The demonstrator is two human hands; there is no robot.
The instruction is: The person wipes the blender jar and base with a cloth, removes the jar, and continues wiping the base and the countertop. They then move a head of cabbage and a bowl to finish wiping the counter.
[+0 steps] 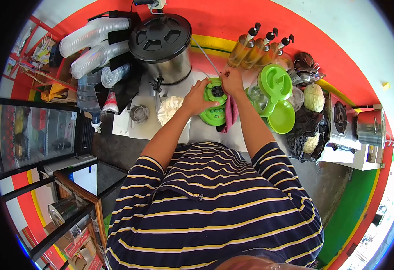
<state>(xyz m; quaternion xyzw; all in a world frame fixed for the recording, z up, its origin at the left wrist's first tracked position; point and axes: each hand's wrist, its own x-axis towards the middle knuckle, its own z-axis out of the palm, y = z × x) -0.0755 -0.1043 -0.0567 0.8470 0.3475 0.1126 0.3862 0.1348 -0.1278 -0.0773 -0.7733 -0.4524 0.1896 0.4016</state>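
A green blender base point(213, 115) stands on the metal counter, its black drive socket facing up and a row of buttons on its front. My left hand point(198, 97) grips its upper left side, fingers curved round the rim. At the far right of the base, my right hand point(232, 81) is closed, its fingertips bent in by the rim. What those fingers hold, if anything, I cannot make out. A dark pink cloth point(231, 114) lies along the base's right side, below my right wrist. Right of it are a green lidded jug point(275, 84) and a green plate point(281, 118).
A steel pot with a black lid point(161, 38) stands behind on the left, near stacked plastic cups point(95, 36). Several pump bottles point(242, 48) line the red wall. At right are a cabbage point(314, 97), black bags point(302, 130) and a stove point(341, 119).
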